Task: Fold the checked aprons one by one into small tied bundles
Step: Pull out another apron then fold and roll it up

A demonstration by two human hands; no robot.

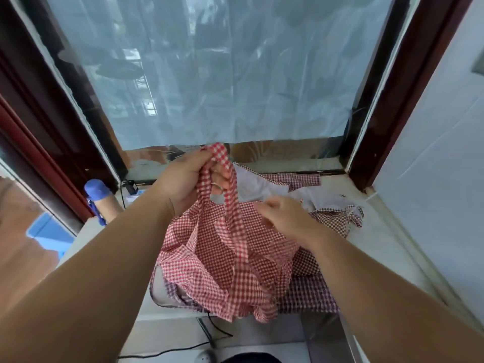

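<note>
A person stands at a pale window ledge (387, 231), both bare arms reaching forward over a heap of checked cloth. The left hand (183, 179) is raised at the middle of the scene, fingers closed around the neck loop (222, 163) of a red checked apron (222, 252), lifting it so the body of the apron hangs down and drapes over the near edge of the ledge; held this way, the cloth probably falls straight and is easier to line up for folding. The right hand (285, 216) sits lower and just to the right, wrist bent, fingers resting on the upper edge of the apron; it is blurred, so whether it pinches the fabric or only touches it cannot be told. Under and beyond the red apron lie other aprons (309, 292) in darker maroon check, spread to the right and far side, seemingly waiting their turn. A blue-capped bottle (98, 197) stands at the far left of the ledge. Behind everything, a window is covered with pale blue film (209, 74).
</note>
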